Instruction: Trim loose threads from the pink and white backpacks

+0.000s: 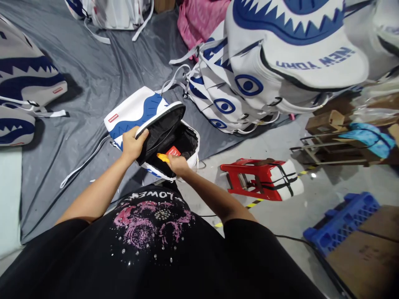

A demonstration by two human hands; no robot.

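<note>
In front of me a white and blue backpack [134,104] lies on the grey cover, its main opening unzipped and the black lining showing. My left hand [134,143] is closed on the edge of the backpack's flap and holds it up. My right hand [179,165] reaches into the opening, closed around a small yellow-orange tool [163,157] whose exact kind I cannot make out. Just beyond that tool, a red tag [173,151] shows against the lining. A white strap [84,162] trails from the bag's left side.
Stacked white and blue backpacks [249,83] rise at the right, with a pink bag [202,20] behind. More backpacks [28,70] lie at the left on the grey cover [131,54]. A red stool [249,178], a blue pallet [343,224] and cardboard boxes [368,253] occupy the floor.
</note>
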